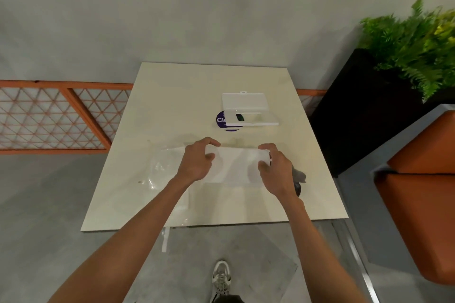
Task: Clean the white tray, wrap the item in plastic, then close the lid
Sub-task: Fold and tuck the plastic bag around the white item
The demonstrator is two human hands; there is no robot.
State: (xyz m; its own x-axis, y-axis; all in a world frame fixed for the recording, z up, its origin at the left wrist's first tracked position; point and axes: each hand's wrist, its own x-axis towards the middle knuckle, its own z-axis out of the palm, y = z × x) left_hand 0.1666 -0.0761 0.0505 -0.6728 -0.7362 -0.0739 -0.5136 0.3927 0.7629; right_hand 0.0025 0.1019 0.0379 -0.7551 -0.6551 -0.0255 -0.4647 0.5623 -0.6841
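Observation:
A flat white item (236,165) lies on a sheet of clear plastic (162,167) in the middle of the cream table (172,96). My left hand (197,162) grips the item's left part, fingers curled over its far edge. My right hand (275,167) grips its right end, fingers curled round the far corner. Farther back stands a white case (243,102) with its lid open, and a flat white tray (253,119) with a window lies in front of it.
A purple round sticker (221,120) lies partly under the tray. A dark object (299,179) shows behind my right hand. A black planter (357,110) with a fern and an orange seat (423,179) stand to the right. An orange lattice railing (56,118) runs at left.

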